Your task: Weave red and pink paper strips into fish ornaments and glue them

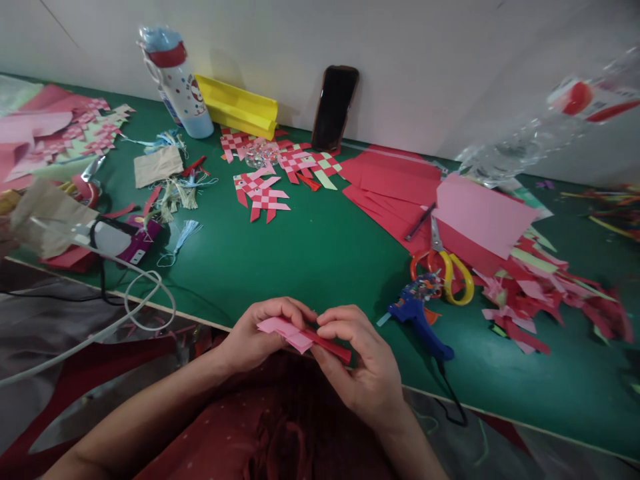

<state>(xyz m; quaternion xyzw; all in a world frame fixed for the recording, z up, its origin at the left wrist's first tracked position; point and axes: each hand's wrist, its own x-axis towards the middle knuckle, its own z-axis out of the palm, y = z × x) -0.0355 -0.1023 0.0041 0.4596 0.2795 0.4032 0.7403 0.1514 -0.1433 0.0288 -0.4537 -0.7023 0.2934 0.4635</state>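
My left hand (263, 333) is closed on the pink paper strips (286, 331), pinching them between thumb and fingers at the table's front edge. Folded in with them is a red paper strip (330, 344), which my right hand (361, 357) grips between thumb and fingertips. The pink and red strips overlap between the two hands; how they are joined is partly hidden by my fingers. Farther back on the green table lie woven pink-and-red paper fish (263, 195).
To the right are a blue glue gun (419, 320), scissors (450, 267), red paper sheets (395, 183), a pink sheet (483, 213) and paper scraps (540, 287). A bottle (180, 87), phone (336, 107) and yellow folded paper (237, 107) stand behind. Tassels (183, 237) and a white cable (130, 293) are left.
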